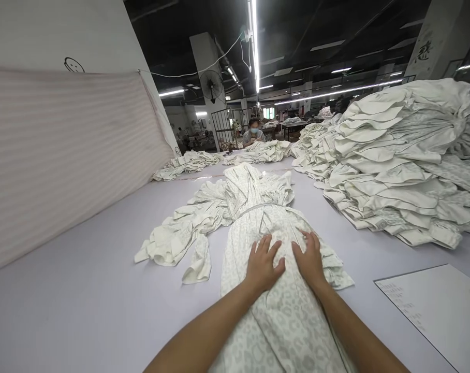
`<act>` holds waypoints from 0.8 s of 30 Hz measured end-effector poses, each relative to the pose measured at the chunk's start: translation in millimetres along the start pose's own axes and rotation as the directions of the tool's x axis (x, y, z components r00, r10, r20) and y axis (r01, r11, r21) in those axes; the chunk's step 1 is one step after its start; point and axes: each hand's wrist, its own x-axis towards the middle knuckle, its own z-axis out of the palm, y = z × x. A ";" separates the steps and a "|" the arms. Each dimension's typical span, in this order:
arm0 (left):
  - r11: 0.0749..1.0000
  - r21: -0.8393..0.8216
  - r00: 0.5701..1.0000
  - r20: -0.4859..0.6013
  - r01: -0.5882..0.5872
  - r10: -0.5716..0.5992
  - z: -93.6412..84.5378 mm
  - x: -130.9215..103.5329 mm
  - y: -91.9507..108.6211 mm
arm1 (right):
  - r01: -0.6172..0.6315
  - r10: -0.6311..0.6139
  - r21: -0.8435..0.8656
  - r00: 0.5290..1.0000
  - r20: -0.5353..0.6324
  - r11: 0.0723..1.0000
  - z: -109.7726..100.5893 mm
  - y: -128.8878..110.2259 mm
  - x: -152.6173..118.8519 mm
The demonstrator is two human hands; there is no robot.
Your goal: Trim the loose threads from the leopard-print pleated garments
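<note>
A pale dress (285,316) with a grey leopard-like print lies lengthwise on the table, its skirt running toward me. Its gathered waist has a thin grey band (260,206) across it. One long sleeve (173,241) spreads out to the left, crumpled. My left hand (264,263) rests on the skirt below the waist, fingers spread. Beside it, on the right part of the skirt, my right hand (309,259) lies with fingers apart and slightly bent. Neither hand grips anything that I can see.
A tall heap of similar garments (398,171) stands at the right. Smaller piles (190,163) lie along the far edge. A white board with writing (437,305) sits at the right front. A striped cloth (72,150) hangs at the left. A person (253,133) sits beyond the table.
</note>
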 end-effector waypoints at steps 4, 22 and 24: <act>0.999 0.038 1.000 -0.010 0.011 -0.011 2.4 12.8 -3.5 | 0.027 -0.039 0.193 0.998 0.058 0.981 -29.2 26.9 -6.0; 0.987 0.145 0.997 -0.055 0.065 -0.057 29.6 106.6 -20.5 | -0.042 -0.007 0.205 0.973 0.232 0.978 -53.7 79.8 -56.5; 0.986 0.148 0.997 -0.039 0.072 -0.067 32.3 109.6 -17.2 | -0.037 -0.005 0.207 0.980 0.200 0.978 -53.4 80.4 -54.3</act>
